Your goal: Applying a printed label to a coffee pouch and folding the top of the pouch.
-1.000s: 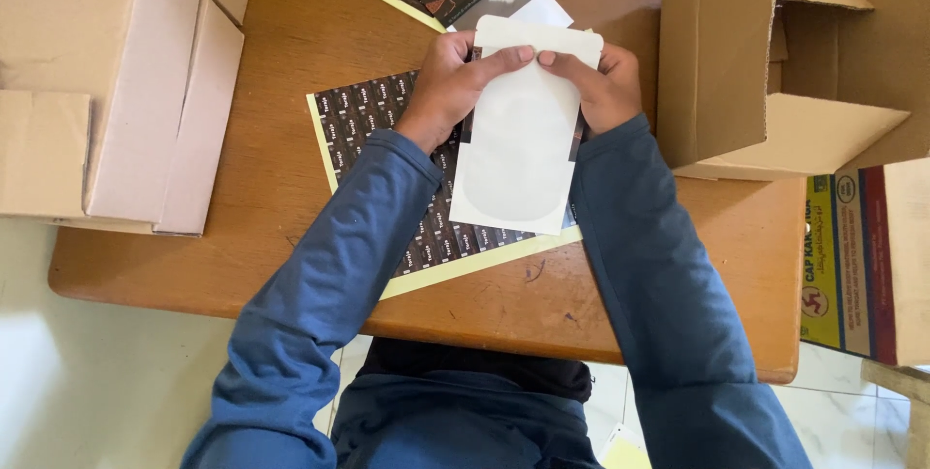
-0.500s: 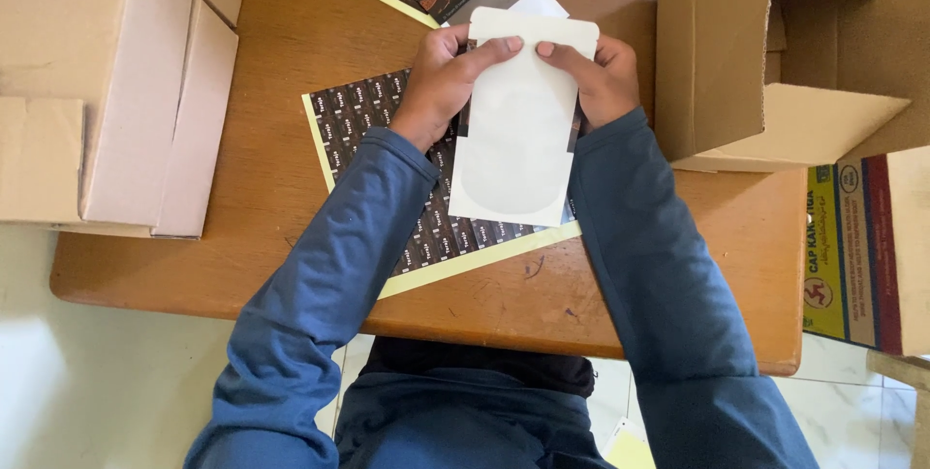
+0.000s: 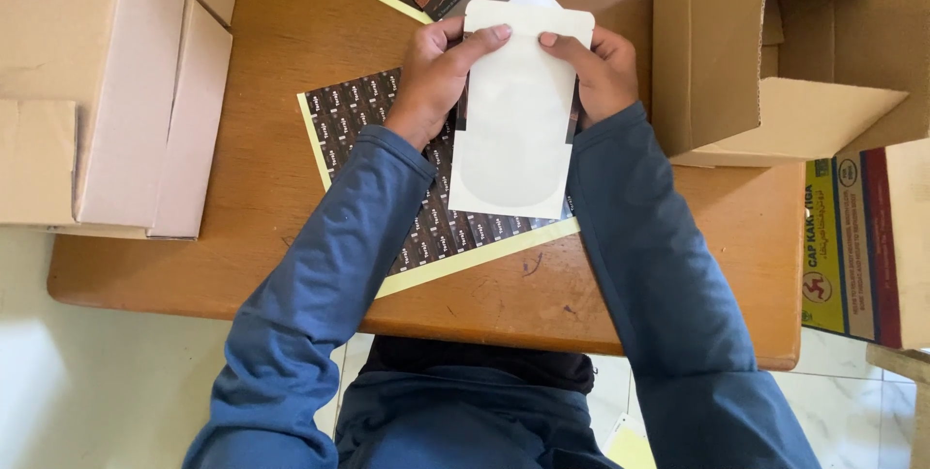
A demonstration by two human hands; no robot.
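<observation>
Single head-worn view, straight down, close over the wooden table (image 3: 291, 72).

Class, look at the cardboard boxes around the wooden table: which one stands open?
The cardboard box on the right, beside the right hand, stands open, flaps spread and its inside showing. The boxes on the left are shut.

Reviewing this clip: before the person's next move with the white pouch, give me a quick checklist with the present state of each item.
1. Both hands grip the pouch: ok. Left hand and right hand hold the white pouch at its upper edges.
2. Pouch face unobstructed: ok, blank side faces the camera.
3. Sticker sheet within reach: ok, flat on the wooden table under the pouch.
4. Sticker already on the pouch: cannot tell, far side hidden.
5. Open cardboard box accessible: ok, beside the right hand.
</observation>
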